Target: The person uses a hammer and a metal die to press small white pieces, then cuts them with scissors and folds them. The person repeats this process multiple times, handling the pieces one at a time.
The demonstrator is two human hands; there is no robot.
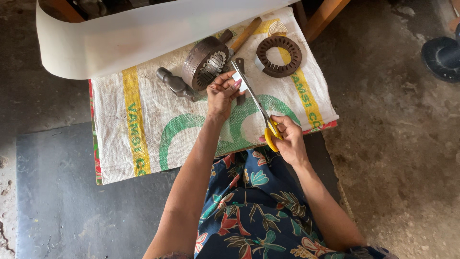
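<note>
Over the woven sack [143, 120], the left hand [221, 93] reaches forward, fingers pinched shut on a small white piece [239, 80]. Just right of it, the right hand [287, 136] grips the yellow-handled scissors [256, 103], blades parted around that piece. The piece's edges are partly hidden.

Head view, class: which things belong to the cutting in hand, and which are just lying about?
In use:
- scissors, yellow handles, in the right hand
- small white piece, pinched by the left hand

Lying about:
- round slotted metal core
- slotted metal ring
- hammer head
- wooden-handled tool
- wide white sheet
- woven sack beneath
</note>
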